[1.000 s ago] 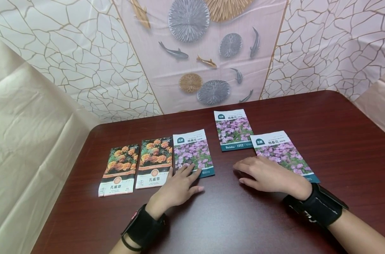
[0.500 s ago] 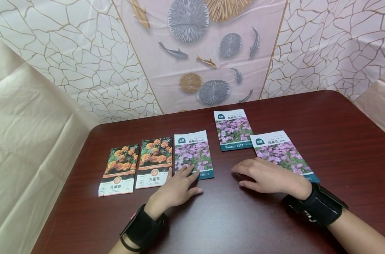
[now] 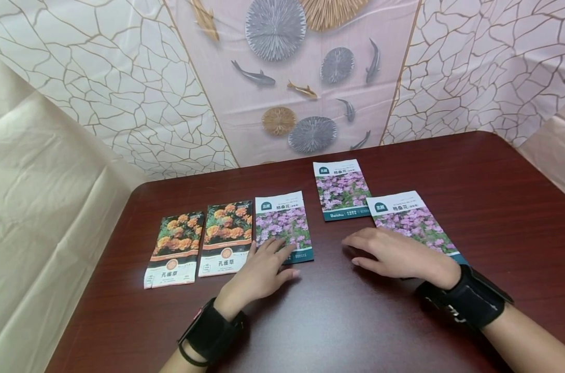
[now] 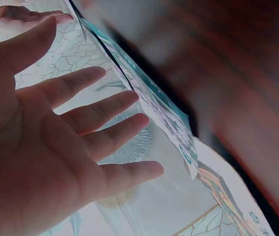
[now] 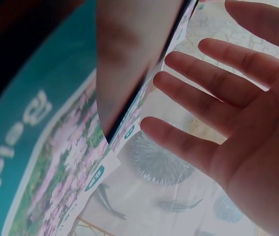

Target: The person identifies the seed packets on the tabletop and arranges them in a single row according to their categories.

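My left hand point(image 3: 260, 272) lies with spread fingers over the lower edge of a purple-flower seed packet point(image 3: 284, 220). In the left wrist view the fingers of that left hand point(image 4: 56, 142) are straight, with nothing in the palm. To the right, my right hand point(image 3: 394, 254) overlaps the lower left of another purple-flower seed packet point(image 3: 413, 220). Its fingers look straight and apart in the right wrist view, where the right hand point(image 5: 247, 108) grips nothing and the packet's teal band point(image 5: 16, 128) shows close by.
Two orange-flower seed packets, one outer point(image 3: 176, 248) and one inner point(image 3: 227, 235), lie on the left of the dark red table point(image 3: 338, 331). A third purple-flower packet point(image 3: 342, 189) lies farther back. Patterned cloth point(image 3: 147, 93) hangs behind the table; plain cloth point(image 3: 35, 223) hangs at its left.
The purple packet under my left hand has turned slightly straighter beside the orange packets. My left hand has barely shifted, and the right hand has risen a little in the head view.
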A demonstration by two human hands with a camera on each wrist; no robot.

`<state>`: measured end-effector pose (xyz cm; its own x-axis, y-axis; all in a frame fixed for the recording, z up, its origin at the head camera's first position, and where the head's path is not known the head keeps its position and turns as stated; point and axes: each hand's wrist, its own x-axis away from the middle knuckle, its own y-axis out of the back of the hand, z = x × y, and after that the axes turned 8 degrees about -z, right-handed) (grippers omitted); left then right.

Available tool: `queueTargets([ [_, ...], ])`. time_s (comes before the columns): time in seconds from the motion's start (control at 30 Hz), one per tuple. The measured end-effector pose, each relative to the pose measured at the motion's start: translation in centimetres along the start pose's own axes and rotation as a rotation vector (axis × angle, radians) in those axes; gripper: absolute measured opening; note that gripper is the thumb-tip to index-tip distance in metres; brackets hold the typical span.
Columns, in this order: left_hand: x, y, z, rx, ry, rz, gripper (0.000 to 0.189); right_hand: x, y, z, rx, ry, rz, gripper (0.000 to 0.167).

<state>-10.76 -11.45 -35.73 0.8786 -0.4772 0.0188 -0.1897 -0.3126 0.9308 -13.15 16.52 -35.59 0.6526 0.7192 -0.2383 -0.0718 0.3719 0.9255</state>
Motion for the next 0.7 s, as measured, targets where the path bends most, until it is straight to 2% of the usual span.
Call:
queueTargets([
  [0.2, -0.8, 0.1, -0.4, 0.005, -0.019, -0.040, 0.055, 0.0, 0.7, -0.4, 0.027, -0.037, -0.047, 0.033],
  [0.43, -2.0, 0.1, -1.1, 0.032, -0.033, -0.053, 0.055, 0.1, 1.3, -0.9, 0.037, -0.076, -0.094, 0.034],
  [0.6, -3.4, 0.2, -1.5, 0.133, -0.020, -0.050, 0.058, 0.2, 1.6, -1.3, 0.036, -0.132, -0.113, 0.035],
  [0.7, -4.2, 0.2, -1.5, 0.245, 0.008, -0.045, 0.059, 0.3, 1.7, -1.5, 0.036, -0.142, -0.121, 0.034],
])
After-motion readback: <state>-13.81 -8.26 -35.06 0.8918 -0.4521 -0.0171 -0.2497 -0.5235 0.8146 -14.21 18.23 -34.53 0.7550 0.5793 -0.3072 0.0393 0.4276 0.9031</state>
